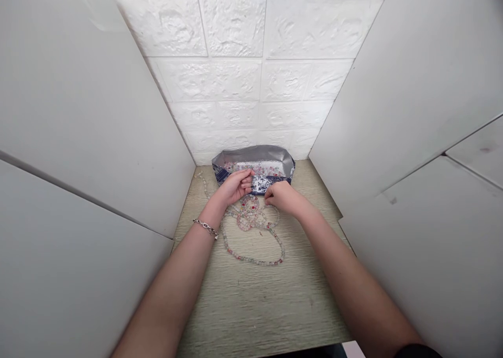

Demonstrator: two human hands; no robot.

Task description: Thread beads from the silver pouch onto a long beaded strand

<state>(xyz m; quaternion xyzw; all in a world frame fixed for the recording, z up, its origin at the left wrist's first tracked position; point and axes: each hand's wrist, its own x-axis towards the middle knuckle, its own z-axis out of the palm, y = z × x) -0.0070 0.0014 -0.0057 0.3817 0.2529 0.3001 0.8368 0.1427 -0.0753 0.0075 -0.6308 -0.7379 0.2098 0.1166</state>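
left hand [234,186]: half-curled, fingers on front rim of foil-lined fabric pouch [253,156], grip unclear | right hand [283,198]: curled, just before pouch, hold unclear | beaded strand [251,261]: looped before pouch

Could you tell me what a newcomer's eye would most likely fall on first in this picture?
Most likely the two bare hands at the centre: the left hand and right hand meet at the front edge of a blue-and-white pouch with a silver lining. Just in front, a long bead strand loops across the pale wood-grain board. A chain bracelet also catches the eye on the left wrist.
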